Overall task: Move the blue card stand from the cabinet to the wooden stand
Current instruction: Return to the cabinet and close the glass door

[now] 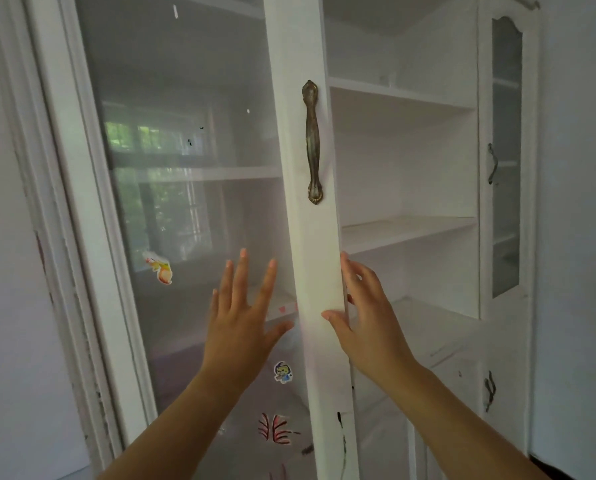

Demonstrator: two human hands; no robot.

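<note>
1. White cabinet door (310,237), one brass handle (312,142): my right hand (369,317) pinches its edge.
2. My left hand (241,317) is spread flat before the glass (185,150).
3. Three stickers (283,372) show; I cannot see the blue card stand.

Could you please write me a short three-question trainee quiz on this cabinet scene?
1. True or false: the right hand grips the brass door handle.
2. Which hand lies flat with spread fingers against the glass door?
A. left hand
B. right hand
C. neither
3. Fill in: the blue card stand is ___ on the open shelves.

Key
1. False: it holds the door's edge, well below the handle.
2. A.
3. Not visible: the shelves in view look bare.
</note>
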